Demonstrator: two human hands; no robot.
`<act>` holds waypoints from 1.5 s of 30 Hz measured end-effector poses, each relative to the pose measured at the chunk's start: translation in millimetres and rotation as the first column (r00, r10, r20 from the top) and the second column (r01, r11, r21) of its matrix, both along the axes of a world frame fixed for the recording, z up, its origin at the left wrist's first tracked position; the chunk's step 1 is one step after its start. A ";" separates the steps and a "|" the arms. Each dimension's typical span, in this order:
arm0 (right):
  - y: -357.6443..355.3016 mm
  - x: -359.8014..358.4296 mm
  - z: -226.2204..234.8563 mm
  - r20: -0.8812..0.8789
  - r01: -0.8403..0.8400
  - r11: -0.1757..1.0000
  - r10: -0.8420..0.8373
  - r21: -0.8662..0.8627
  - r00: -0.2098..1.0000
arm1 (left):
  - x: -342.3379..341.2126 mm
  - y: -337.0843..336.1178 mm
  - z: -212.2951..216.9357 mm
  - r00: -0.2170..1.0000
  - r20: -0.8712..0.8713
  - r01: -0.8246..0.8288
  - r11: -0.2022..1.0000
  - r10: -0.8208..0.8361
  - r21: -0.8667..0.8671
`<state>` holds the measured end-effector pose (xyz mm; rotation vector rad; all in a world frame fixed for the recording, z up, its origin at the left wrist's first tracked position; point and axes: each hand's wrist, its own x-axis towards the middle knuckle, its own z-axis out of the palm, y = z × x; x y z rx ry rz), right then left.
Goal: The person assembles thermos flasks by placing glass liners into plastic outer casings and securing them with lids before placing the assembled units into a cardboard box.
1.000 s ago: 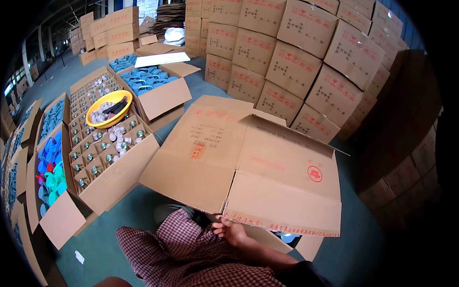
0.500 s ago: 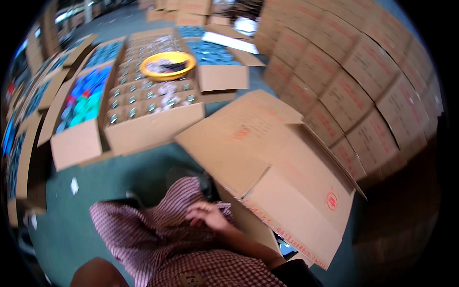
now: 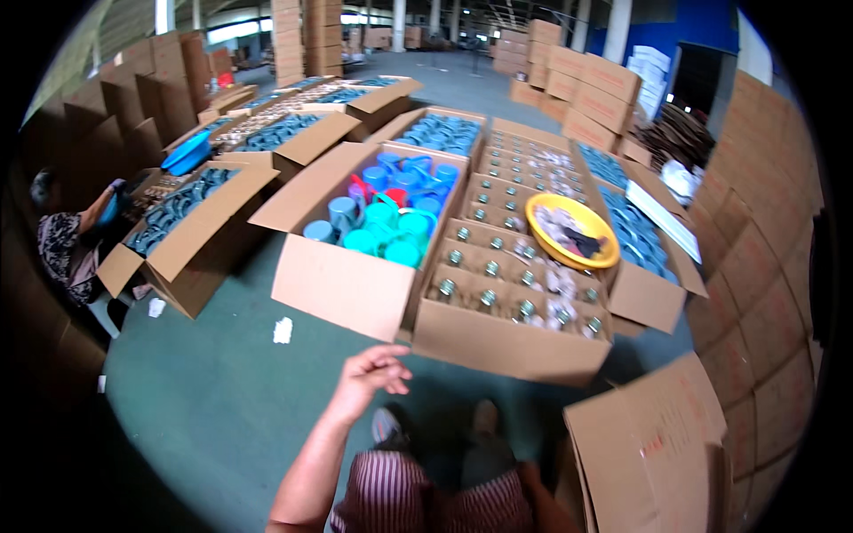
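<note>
My left hand (image 3: 373, 377) reaches out over the green floor, just short of the nearest carton corners. Its fingers point to the right, partly bent and apart, with nothing in them. Beyond it stands an open carton (image 3: 342, 284) of blue, green and red plastic cups with handles. To the right of that, a divided carton (image 3: 511, 342) holds glass jars (image 3: 446, 289) with threaded necks in cardboard cells. A yellow basin (image 3: 607, 253) with a dark cloth-like item and pale pieces rests on top. My right hand (image 3: 530, 480) shows only in part beside my checked clothing; its fingers are hidden.
An open-flapped carton (image 3: 644, 426) stands close on my right, before a wall of stacked cartons (image 3: 755, 293). More cartons of blue-grey items (image 3: 635, 226) line both sides. At far left, a person (image 3: 67, 235) sits near a blue basin (image 3: 188, 153). White scraps (image 3: 283, 330) lie on the floor.
My view has swung left and up toward the rows of cartons. My left hand has come into view, stretched forward. The right hand has dropped mostly out of sight, and the near carton is now lower right.
</note>
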<state>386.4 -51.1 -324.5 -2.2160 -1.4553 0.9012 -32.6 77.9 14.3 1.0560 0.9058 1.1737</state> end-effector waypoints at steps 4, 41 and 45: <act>-0.4 -44.5 -4.7 0.143 0.180 0.964 -0.153 -0.194 0.978 | -19.1 90.9 -53.7 0.958 -0.278 -0.068 0.997 0.076 0.037; 245.6 -98.4 43.4 0.006 -0.116 0.934 0.126 -0.339 0.992 | -47.9 114.9 -125.4 -0.130 -0.914 0.139 0.920 0.385 0.367; 253.6 -100.6 37.8 -0.055 -0.187 0.921 0.179 -0.342 0.982 | -54.9 120.8 -140.3 -0.103 -0.945 0.085 0.949 0.310 0.302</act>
